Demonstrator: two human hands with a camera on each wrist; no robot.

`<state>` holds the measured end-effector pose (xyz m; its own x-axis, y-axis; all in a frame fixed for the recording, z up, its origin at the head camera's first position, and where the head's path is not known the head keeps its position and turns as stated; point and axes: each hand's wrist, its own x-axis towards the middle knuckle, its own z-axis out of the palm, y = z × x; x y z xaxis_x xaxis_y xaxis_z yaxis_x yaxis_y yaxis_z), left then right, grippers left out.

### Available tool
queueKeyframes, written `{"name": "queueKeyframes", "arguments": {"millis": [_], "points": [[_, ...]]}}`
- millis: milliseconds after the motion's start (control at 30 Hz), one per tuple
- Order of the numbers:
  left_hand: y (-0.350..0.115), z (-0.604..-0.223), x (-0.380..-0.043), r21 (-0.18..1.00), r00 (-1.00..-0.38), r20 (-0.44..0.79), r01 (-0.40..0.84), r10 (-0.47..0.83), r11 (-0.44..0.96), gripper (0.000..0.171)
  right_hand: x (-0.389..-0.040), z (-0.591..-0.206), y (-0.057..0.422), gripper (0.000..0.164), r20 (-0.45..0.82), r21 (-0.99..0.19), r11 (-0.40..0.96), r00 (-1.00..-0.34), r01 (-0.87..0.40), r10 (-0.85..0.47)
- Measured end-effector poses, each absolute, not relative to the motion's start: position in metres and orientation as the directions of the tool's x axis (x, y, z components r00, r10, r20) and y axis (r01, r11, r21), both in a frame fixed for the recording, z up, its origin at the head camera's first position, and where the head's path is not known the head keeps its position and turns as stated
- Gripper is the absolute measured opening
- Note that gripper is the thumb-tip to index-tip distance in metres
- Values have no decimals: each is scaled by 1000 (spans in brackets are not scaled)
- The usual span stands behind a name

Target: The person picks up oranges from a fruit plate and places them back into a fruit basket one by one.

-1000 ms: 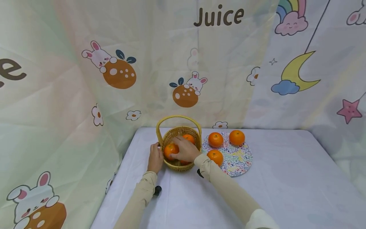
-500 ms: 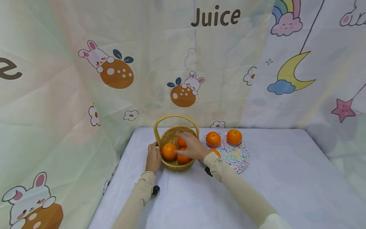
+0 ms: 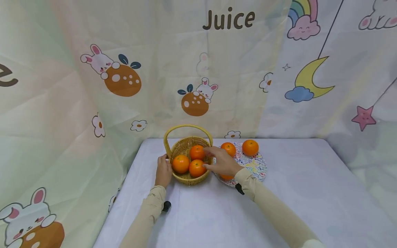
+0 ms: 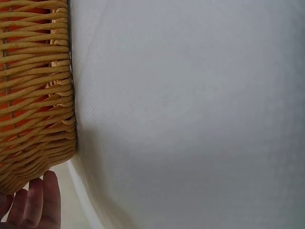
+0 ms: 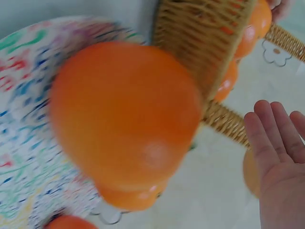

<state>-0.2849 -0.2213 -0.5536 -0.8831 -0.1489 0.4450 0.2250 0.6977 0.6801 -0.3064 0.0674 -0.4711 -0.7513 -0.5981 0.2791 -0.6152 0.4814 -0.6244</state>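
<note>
Table: we look down on a white cloth-covered table (image 3: 310, 179) that reaches back to the hanging fabric.
Fabric: printed sheets (image 3: 164, 69) stand behind and at both sides, and we make out rabbits, flowers, a moon, a pink star and the word "Juice".
Plate: just right of the basket we see a round, colour-flecked plate (image 3: 257, 168) bearing a back-left orange (image 3: 228, 149), a back-right orange (image 3: 250, 147) and a near orange (image 3: 226, 177).
In the way: from the head, the right hand hides part of the near orange; at the right wrist, a large blurred orange blocks much of our view of the plate.
Basket: the wicker basket (image 3: 189, 181) sits upright, its handle (image 3: 187, 126) raised, with three oranges (image 3: 180, 164) together inside.
Right hand: our right hand (image 3: 224, 163) is spread wide at the basket's right rim, palm bare, fingers near the fruit.
Left hand: our left hand (image 3: 163, 172) touches the basket's left side with fairly straight fingers; its thumb we cannot make out.
Sleeves: both are beige (image 3: 145, 213).
</note>
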Motion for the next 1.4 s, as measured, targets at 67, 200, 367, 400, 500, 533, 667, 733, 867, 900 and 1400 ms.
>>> {"name": "queueKeyframes", "arguments": {"millis": [67,200,367,400,500,533,667,733,867,900,1400], "points": [[-223,-554,-285,687,-885,440,225,-149,691,34,-307,-475,75,61,266,-642,484,-765,-595,-587],[-226,-556,-285,694,-889,434,228,-145,683,34,-309,-481,91,58,257,-657,498,-789,-566,-558],[-224,-553,-283,702,-896,418,213,-151,680,34,-307,-490,106,60,247,-670,518,-817,-532,-521],[-224,-554,-283,700,-896,418,212,-151,682,34,-307,-492,108,60,245,-677,518,-823,-524,-512],[-224,-553,-283,700,-894,422,213,-154,682,34,-306,-498,114,58,239,-688,526,-841,-500,-486],[-224,-553,-283,699,-894,422,213,-152,683,34,-306,-501,116,58,237,-692,526,-845,-494,-480],[-224,-552,-282,705,-898,412,207,-154,678,33,-304,-508,121,58,247,-689,535,-852,-489,-462],[-224,-551,-282,707,-900,409,206,-153,676,33,-304,-512,124,61,247,-679,550,-857,-486,-452],[-223,-550,-281,707,-899,410,208,-153,676,33,-303,-520,127,71,232,-670,575,-869,-469,-438],[-222,-549,-281,706,-898,413,210,-152,677,32,-304,-522,128,73,226,-671,579,-872,-463,-435],[-220,-551,-283,695,-893,423,212,-152,687,32,-298,-536,131,84,118,-687,634,-915,-356,-386]]}}
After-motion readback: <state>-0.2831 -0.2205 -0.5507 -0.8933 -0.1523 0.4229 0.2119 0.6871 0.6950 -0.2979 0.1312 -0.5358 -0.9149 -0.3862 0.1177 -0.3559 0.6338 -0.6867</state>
